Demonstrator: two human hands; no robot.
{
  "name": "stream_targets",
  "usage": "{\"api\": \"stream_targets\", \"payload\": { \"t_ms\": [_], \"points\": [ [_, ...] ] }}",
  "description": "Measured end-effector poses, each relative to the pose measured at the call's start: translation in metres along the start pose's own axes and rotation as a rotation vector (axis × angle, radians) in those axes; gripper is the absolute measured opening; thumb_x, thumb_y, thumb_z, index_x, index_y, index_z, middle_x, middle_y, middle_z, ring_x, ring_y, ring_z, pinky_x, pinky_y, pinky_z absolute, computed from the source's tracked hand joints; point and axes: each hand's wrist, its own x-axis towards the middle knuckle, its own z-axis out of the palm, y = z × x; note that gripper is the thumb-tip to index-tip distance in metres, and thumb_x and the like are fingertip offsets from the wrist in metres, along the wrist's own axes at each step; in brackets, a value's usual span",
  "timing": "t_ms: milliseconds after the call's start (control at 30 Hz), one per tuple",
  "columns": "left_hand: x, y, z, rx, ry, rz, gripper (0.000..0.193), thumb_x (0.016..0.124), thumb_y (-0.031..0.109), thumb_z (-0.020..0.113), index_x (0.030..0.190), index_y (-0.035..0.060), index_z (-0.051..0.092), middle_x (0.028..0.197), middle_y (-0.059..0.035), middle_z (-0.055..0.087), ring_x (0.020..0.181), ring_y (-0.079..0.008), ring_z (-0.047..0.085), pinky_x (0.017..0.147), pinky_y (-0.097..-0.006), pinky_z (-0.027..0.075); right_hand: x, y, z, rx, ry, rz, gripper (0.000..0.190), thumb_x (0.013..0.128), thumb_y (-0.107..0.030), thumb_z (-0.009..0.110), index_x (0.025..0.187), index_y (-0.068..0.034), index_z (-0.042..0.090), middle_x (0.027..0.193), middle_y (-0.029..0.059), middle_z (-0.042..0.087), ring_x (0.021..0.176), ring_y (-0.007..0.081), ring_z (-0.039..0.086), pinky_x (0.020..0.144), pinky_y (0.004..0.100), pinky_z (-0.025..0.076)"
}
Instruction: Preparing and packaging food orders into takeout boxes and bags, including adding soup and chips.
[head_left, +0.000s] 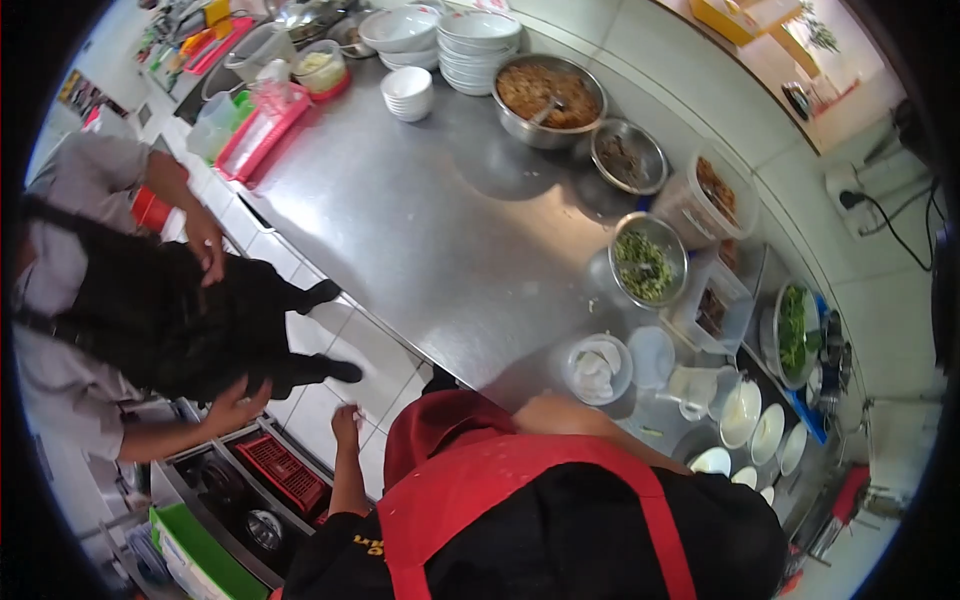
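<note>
My left hand (346, 424) is raised over the tiled floor, left of my red apron (480, 480); its fingers look curled, and whether they hold anything is unclear. My right hand (536, 411) lies blurred at the near edge of the steel counter (420, 202), partly hidden by the apron. Just right of it stands a round plastic tub with white pieces (595, 371), beside a translucent lid (651, 357). Farther back are a steel bowl of chopped greens (646, 262), a small steel bowl of dark food (628, 157) and a large steel bowl of brown food with a spoon (549, 97).
A co-worker in a dark apron (187, 315) stands at the left, both hands apart from mine. White bowls (480, 52) are stacked at the back, near a red tray (262, 142). Plastic containers (709, 199) and white bowls (766, 435) line the right side. Open drawers hold a red basket (283, 472).
</note>
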Motion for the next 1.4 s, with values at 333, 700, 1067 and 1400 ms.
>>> {"api": "stream_targets", "payload": {
  "t_ms": [333, 700, 1067, 1400],
  "points": [
    [-0.085, -0.200, -0.074, 0.527, -0.655, 0.443, 0.030, 0.073, 0.029, 0.057, 0.089, 0.0042, 0.060, 0.081, -0.0149, 0.063, 0.077, -0.0300, 0.062, 0.062, -0.0382, 0.049, 0.057, -0.075, 0.041, -0.105, 0.024, -0.030, 0.023, 0.073, -0.019, 0.051, 0.078, 0.000, 0.064, 0.078, 0.0212, 0.062, 0.074, 0.0357, 0.062, 0.063, 0.0445, 0.049],
    [-0.080, -0.161, -0.136, -0.151, -0.042, 0.100, 0.030, 0.083, 0.030, 0.051, 0.083, 0.0023, 0.062, 0.080, -0.0098, 0.064, 0.071, -0.0218, 0.062, 0.061, -0.0332, 0.048, 0.131, -0.195, 0.060, -0.215, 0.094, -0.162, 0.035, 0.075, -0.015, 0.051, 0.110, -0.011, 0.057, 0.085, 0.0204, 0.062, 0.081, 0.0365, 0.059, 0.073, 0.0456, 0.044],
    [-0.233, -0.230, -0.294, 0.412, 1.522, -1.027, 0.081, 0.079, 0.057, 0.046, 0.138, 0.0084, 0.019, 0.141, -0.0180, 0.021, 0.124, -0.0373, 0.030, 0.082, -0.0600, 0.036, 0.095, -0.237, -0.083, -0.092, 1.688, 0.196, 0.017, 0.084, -0.016, 0.048, 0.087, -0.001, 0.054, 0.082, 0.0095, 0.057, 0.070, 0.0178, 0.054, 0.063, 0.0292, 0.045],
    [-0.184, -0.213, -0.251, -0.198, 1.490, -0.911, 0.088, 0.073, 0.037, 0.062, 0.140, 0.0119, 0.010, 0.143, -0.0221, 0.008, 0.131, -0.0382, 0.017, 0.098, -0.0615, 0.019, 0.266, -0.274, -0.144, 0.004, 0.444, -1.135, 0.022, 0.084, -0.021, 0.050, 0.093, -0.002, 0.054, 0.093, 0.0121, 0.059, 0.082, 0.0207, 0.057, 0.072, 0.0311, 0.047]
  ]
}}
